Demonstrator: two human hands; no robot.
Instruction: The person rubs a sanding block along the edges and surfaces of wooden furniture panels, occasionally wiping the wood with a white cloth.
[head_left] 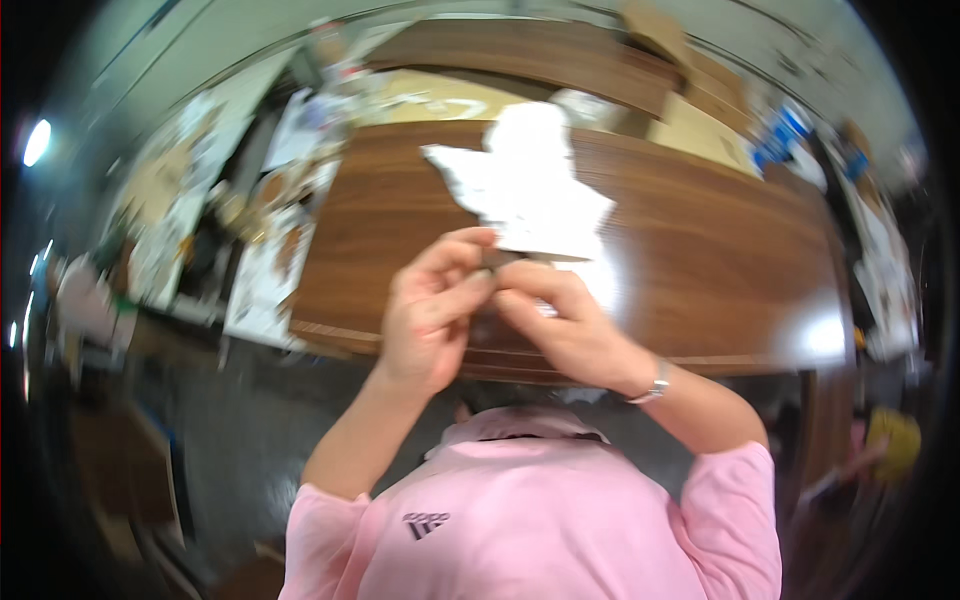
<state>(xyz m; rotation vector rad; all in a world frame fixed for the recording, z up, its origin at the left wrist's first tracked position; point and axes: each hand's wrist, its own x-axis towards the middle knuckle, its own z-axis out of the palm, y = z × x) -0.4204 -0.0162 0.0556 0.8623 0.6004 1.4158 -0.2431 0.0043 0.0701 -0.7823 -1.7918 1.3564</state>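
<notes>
Pink shirt (540, 520) is filling the near edge, both bare forearms reaching forward from its short sleeves. Left forearm is rising steeply, right one is slanting inward from the side, elbow bending out, a silvery band (655, 384) circling its wrist. Left hand (430, 312) and right hand (562, 312) are meeting over the worktop's near part, fingertips pointing at each other. Left fingers are bending narrow, thumb and index closing on a small dark thing (490, 262). Right fingers are curling narrow against its other side; cannot tell whether they are gripping. The thing is sitting between the two sets of fingertips, mostly hidden, looking dark and tiny; blur is masking its shape. Brown wood-grain worktop (720, 250) is spreading beneath, catching glare. Just beyond the hands, a white sheet (535, 190) is lying on it, uneven-edged, washing out in the light; contact with the fingers is staying unclear. Farther back, flat cardboard (460, 93) is lying before a dark brown board (520, 50).
</notes>
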